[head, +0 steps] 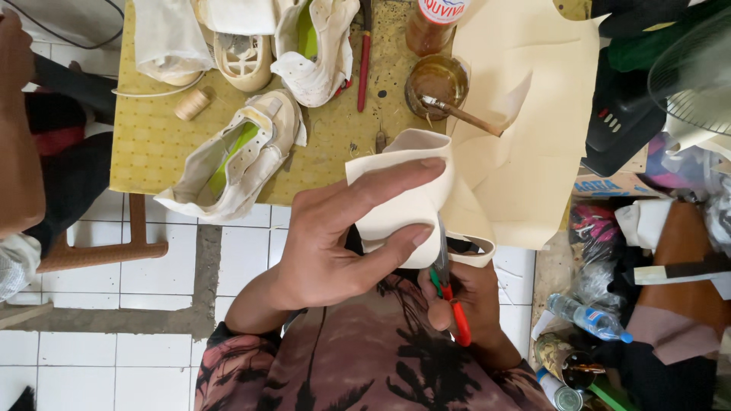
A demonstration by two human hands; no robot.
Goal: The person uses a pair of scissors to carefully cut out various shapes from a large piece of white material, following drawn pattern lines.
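My left hand (335, 236) grips a curved piece of cream-coloured sheet material (396, 202), thumb below and fingers across its top. My right hand (461, 301) sits under it, closed on scissors (451, 297) with red and green handles, the blades reaching up into the cream piece's right edge. A thin trimmed strip (476, 247) curls off to the right of the blades.
A yellow-green table (152, 141) carries white shoe uppers (240, 156), a thread spool (191, 104), a red-handled tool (364, 65), a glue tin with a brush (438, 84) and a large cream sheet (533, 129). Another person's arm (19, 129) is at left. Bottles and clutter (601, 320) lie at right.
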